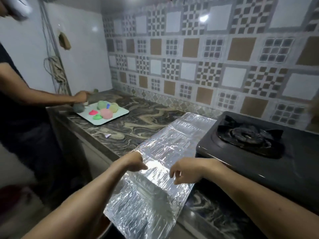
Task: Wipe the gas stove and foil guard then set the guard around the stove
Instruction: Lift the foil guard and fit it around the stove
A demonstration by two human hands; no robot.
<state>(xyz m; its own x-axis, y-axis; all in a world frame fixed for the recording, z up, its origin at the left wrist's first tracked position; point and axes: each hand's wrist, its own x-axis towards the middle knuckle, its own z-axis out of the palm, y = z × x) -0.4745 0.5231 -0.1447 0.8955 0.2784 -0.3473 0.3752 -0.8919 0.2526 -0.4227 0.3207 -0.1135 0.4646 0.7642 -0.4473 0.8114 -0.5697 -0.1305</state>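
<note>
Foil guard (160, 163) flat beside stove (255, 144); left hand (134, 162) seemingly gripping edge.

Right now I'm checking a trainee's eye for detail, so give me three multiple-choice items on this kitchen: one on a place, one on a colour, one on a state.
1. Where does the foil guard lie?
A. On the counter, left of the stove
B. Standing around the stove
C. On the white tray

2. What colour is the stove?
A. White
B. Black
C. Red

3. How does the foil guard lie?
A. Rolled into a tube
B. Flat, its near end hanging over the counter's edge
C. Crumpled into a ball

Answers:
1. A: the sheet lies on the marble counter beside the stove, with the left hand on its left edge and the right hand over it.
2. B: body and burner are both dark.
3. B: the sheet is spread out and juts past the edge toward the camera.
</note>
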